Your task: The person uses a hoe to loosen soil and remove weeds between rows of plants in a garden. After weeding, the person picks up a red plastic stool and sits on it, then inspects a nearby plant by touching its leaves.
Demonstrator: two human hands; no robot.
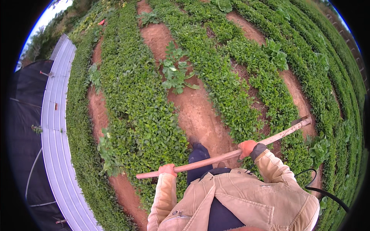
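A hoe with a long wooden handle (pixel 215 159) lies slantwise across the front of my body. My left hand (pixel 168 169) is closed around it near its butt end. Farther up the shaft, toward the metal hoe head (pixel 303 119), my right hand (pixel 247 148) grips it. The head is off the ground at the right, over the leafy rows. Beneath the handle, my leg in dark trousers (pixel 199 156) steps along a bare soil path (pixel 196 112) between two rows of low green bushes.
Dense hedge-like rows (pixel 136 109) run along both sides. A lobed leafy plant (pixel 176 69) grows in the path ahead. Leafy cabbage-like plants (pixel 276 55) stand at the right. Corrugated metal sheeting (pixel 56 115) and dark netting (pixel 26 121) border the left. A black cable (pixel 326 192) hangs at my right side.
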